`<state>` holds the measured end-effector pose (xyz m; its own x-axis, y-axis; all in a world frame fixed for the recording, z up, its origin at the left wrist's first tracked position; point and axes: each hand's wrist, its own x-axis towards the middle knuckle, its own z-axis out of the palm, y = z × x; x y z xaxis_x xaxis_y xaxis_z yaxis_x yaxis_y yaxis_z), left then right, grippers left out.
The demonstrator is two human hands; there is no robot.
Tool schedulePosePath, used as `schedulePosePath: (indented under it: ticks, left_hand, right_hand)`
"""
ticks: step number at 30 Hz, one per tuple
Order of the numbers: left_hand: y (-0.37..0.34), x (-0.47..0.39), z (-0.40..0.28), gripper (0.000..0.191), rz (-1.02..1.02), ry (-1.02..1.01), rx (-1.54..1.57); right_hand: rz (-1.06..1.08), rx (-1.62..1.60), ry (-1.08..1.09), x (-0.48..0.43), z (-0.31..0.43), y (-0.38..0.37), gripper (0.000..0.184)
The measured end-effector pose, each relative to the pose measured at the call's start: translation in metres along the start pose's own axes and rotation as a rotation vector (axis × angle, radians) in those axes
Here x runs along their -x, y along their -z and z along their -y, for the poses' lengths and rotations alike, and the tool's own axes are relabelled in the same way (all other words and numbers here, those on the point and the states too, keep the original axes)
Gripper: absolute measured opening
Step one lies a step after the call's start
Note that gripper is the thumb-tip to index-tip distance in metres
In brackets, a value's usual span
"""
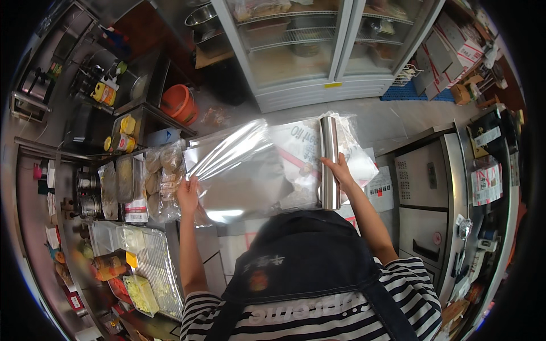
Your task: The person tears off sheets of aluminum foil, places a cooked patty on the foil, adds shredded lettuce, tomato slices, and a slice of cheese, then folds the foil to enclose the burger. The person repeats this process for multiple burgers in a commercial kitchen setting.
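Observation:
My left hand (188,195) grips the left edge of a wide, shiny sheet of aluminium foil (241,181). The sheet is creased along its upper part, and its right edge is blurred. My right hand (338,169) is wrapped around a silver foil roll (329,140), which lies crosswise to my right. Between the sheet and the roll, printed plastic packaging (294,149) shows; I cannot tell whether foil still joins the two. Wrapped bags of round, pale food (164,177) lie just left of my left hand.
A glass-door refrigerator (294,55) stands ahead, with an orange bucket (177,102) on the floor to its left. At left are a wire-rack tray (160,255) and a container of shredded greens (140,294). A steel-topped cabinet (422,170) stands at right.

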<state>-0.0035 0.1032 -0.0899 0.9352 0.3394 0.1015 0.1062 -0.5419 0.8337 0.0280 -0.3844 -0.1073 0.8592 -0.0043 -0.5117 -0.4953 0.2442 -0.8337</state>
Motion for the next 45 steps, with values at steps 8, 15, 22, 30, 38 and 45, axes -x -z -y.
schedulePosePath:
  ticks: [8,15,22,30,38,45]
  left_hand:
    - [0.009,-0.016,0.047,0.103,0.135,0.191,-0.676]
    - [-0.110,0.038,-0.093,0.062,0.114,-0.326,-0.430]
    - [-0.216,0.105,-0.172,0.036,0.995,-0.025,0.259]
    - [-0.261,0.067,-0.179,0.031,0.857,0.447,0.325]
    - [-0.235,0.032,-0.216,0.030,0.624,0.077,0.177]
    - [-0.113,-0.010,-0.234,0.038,0.343,-0.028,0.233]
  right_hand:
    - [-0.013,0.035,-0.009,-0.004,-0.002,-0.003,0.049]
    - [0.196,-0.322,-0.170,0.005,0.002,0.003,0.039]
    - [0.351,-0.513,-0.145,0.018,0.010,-0.001,0.050]
    - [0.264,-0.661,-0.209,0.031,0.012,0.010,0.046]
    - [0.285,-0.519,-0.033,0.014,-0.003,0.013,0.058]
    - [0.043,0.024,0.024,-0.006,-0.013,0.014,0.079]
